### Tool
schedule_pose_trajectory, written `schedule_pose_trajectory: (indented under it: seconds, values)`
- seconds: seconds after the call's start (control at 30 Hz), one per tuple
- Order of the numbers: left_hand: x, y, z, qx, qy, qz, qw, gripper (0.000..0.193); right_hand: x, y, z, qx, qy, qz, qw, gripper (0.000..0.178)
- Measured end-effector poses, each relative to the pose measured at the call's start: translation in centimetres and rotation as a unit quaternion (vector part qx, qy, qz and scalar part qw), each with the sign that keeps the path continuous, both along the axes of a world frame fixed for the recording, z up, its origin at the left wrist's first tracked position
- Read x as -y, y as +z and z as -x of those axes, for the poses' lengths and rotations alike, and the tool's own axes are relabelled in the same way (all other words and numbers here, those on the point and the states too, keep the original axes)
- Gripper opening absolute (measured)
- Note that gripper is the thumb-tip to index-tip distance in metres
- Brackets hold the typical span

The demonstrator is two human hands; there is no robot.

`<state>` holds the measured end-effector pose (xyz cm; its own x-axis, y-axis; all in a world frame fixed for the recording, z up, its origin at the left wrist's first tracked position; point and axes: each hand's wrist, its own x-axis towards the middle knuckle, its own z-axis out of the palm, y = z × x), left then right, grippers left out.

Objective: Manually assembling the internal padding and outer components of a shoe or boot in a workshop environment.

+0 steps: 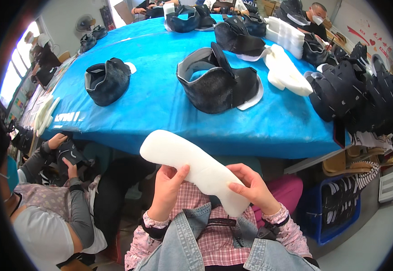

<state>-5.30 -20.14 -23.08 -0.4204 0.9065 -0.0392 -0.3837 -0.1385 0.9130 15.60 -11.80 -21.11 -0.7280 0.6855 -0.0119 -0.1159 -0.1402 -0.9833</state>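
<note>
Foam, by its look, made up the white curved piece (196, 165) I had between both hands, at the near side of the tabletop (153, 110). The left hand (168, 186) pinched its lower edge near the middle, thumb uppermost; the right hand (256, 189) pinched it closer to the narrow end, thumb on the face and fingers (239, 169) showing behind the far edge. What the left fingers did underneath, I could not tell.

Its long axis slanted from the broad rounded end at upper left down to the narrow end at lower right. I judged that slant the relation to mind: the broad end jutted past the left thumb toward the tabletop, with the right hand nearer the tip. Whether that broad end hung over the border, I could not tell.

Ahead, room for moving lay between the small black shell (108, 85) and the larger black shell (211, 92). Rightward, stacked black parts (339, 90) crowded the edge; leftward, a co-worker's hand (72, 169) was well apart.
</note>
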Motion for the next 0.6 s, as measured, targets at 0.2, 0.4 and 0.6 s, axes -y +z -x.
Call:
schedule_pose_trajectory:
  seconds: [0.2,0.4,0.6]
  values:
    - [1.4,0.1,-0.6,0.054,-0.023,-0.056,0.997,0.068,0.5,0.5,0.8,-0.077,-0.079,0.102,0.989,0.042]
    - [1.4,2.2,-2.3,-0.237,-0.079,-0.015,0.968,0.059,0.7,-1.0,1.6,-0.100,-0.076,0.009,0.992,0.051]
    - [1.7,2.7,-1.3,-0.561,0.194,-0.059,0.802,0.039,0.3,0.9,-0.7,-0.111,-0.171,-0.075,0.976,0.046]
